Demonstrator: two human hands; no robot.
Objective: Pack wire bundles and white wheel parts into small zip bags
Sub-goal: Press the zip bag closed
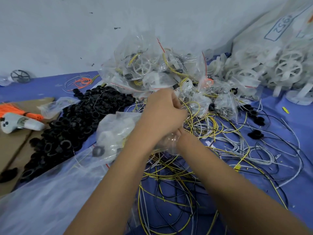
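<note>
The left hand (162,112) curls over a small clear zip bag (166,141) above the tangled wires (211,133) — the right hand (180,133) is mostly hidden beneath it, its grip unreadable. White wheel parts (271,68) pile up far right.

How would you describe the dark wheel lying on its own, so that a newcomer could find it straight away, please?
Start at the pale grey wall behind the blue work surface and follow their meeting line to the far left. There lies a dark grey spoked plastic wheel. Unlike the translucent white spoked wheels heaped at the far right, it is dark and lies alone, well apart from the heap of black plastic rings.
</note>
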